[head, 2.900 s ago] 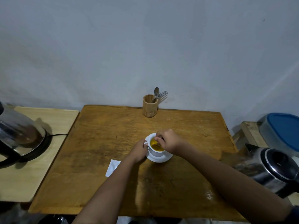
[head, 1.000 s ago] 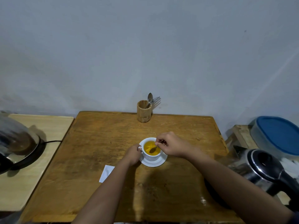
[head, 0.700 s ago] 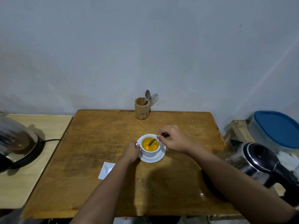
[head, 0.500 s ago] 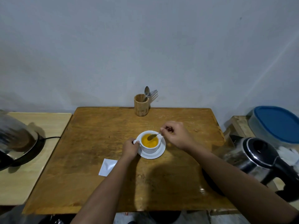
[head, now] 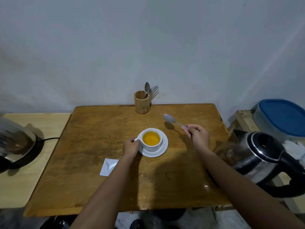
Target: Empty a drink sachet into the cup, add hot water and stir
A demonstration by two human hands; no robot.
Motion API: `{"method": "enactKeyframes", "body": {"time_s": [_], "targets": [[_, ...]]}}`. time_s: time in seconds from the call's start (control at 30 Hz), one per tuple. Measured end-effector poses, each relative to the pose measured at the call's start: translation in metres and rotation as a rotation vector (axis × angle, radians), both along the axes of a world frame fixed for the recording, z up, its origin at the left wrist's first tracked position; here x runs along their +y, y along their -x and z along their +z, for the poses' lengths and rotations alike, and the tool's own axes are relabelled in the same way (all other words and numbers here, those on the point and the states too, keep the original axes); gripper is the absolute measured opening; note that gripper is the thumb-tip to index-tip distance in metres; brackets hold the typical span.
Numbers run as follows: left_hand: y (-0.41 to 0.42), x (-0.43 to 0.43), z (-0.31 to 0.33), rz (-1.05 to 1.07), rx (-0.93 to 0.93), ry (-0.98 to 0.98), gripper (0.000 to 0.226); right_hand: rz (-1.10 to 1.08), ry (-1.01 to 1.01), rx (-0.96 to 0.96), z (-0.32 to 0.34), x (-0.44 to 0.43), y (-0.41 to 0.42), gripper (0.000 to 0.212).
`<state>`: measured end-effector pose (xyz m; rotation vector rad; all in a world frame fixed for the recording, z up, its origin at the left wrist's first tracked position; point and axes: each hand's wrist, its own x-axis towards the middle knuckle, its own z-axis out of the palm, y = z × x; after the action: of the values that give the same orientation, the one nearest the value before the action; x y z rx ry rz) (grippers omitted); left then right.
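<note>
A white cup (head: 151, 145) full of orange-yellow drink stands on a white saucer (head: 162, 150) in the middle of the wooden table (head: 99, 146). My left hand (head: 131, 147) grips the cup's handle on its left side. My right hand (head: 198, 136) holds a metal spoon (head: 170, 119) by its handle, clear of the cup, with the bowl above the table to the cup's upper right. A white sachet (head: 109, 166) lies flat on the table, left of my left forearm.
A wooden holder (head: 142, 104) with a spoon and fork stands at the table's far edge. A steel kettle (head: 259, 156) sits at the right edge, a blue-lidded container (head: 283, 118) behind it. Another kettle on a base (head: 18, 146) rests on the pale left side table.
The right hand has lifted the spoon out of the cup and carried it up and to the right. The left hand has stayed on the cup's handle.
</note>
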<state>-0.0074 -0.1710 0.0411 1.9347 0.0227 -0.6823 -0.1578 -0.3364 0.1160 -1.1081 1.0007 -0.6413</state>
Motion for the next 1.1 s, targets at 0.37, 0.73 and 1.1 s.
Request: {"method": "enactKeyframes", "body": {"time_s": [0.37,0.73,1.1], "targets": [[0.009,0.001,-0.007,0.065,-0.085,0.039,0.029,0.026,-0.111,0.444,-0.072,0.009,0.013,0.018],[0.015,0.009,-0.015,0.004,-0.222,0.051,0.031,0.49,0.334,0.802,-0.082,0.02,0.015,0.023],[0.019,0.02,-0.009,-0.017,-0.332,0.016,0.032,0.581,0.491,0.916,-0.081,0.021,0.014,0.023]]}}
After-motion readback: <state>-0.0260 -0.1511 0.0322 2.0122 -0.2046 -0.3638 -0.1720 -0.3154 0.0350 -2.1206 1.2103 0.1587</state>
